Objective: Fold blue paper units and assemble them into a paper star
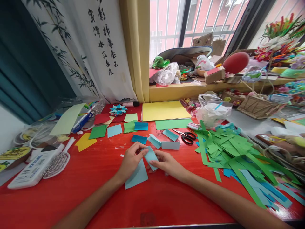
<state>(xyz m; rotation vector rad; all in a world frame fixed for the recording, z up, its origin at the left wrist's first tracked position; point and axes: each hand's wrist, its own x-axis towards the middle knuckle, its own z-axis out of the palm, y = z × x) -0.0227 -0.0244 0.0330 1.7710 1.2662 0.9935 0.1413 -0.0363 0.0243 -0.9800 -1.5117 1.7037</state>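
My left hand (131,160) and my right hand (166,163) meet over the red table (95,178), both pinching a small folded light-blue paper piece (151,156). Under my left hand lies a larger light-blue paper sheet (137,176), flat on the table. Several folded blue pieces (170,145) lie just beyond my hands. Black-handled scissors (187,136) rest to the right of them.
A pile of green and blue paper strips (234,154) covers the right side. Yellow paper (164,110) and green paper (172,123) lie at the back, with a blue paper star (118,110). A hairbrush (58,160) and a calculator (33,170) sit at left. A cluttered windowsill (190,89) runs behind.
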